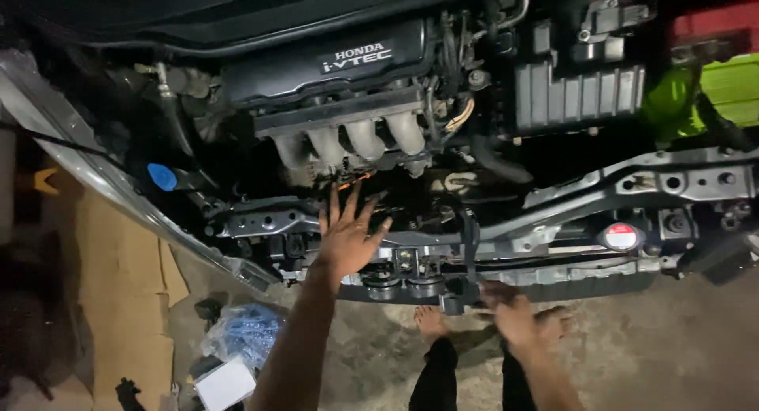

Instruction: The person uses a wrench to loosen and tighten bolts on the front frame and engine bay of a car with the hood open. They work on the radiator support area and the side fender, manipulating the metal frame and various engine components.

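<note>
Dim concrete floor (pixel 371 356) lay under the open front of a car, with flattened brown cardboard (pixel 118 300) to the left and a crumpled blue plastic bag (pixel 245 332) beside a small white box (pixel 225 383). Above it sat the dark engine bay, with a black plastic engine cover (pixel 332 63) over four pale metal intake runners (pixel 356 138), and a blue round filler cap (pixel 162 176) off to the left. The left hand (pixel 348 237) was spread flat with its fingers (pixel 336 201) wide apart, holding nothing, resting on the grey metal front crossmember (pixel 569 193) just below the runners. The right hand (pixel 518 316) was blurred, low at the front edge near a black strap (pixel 470 241) hanging from the crossmember; I could not tell its grip. A round radiator cap with a red label (pixel 621 237) sat further right. The person's bare feet (pixel 431 320) stood on the floor below
</note>
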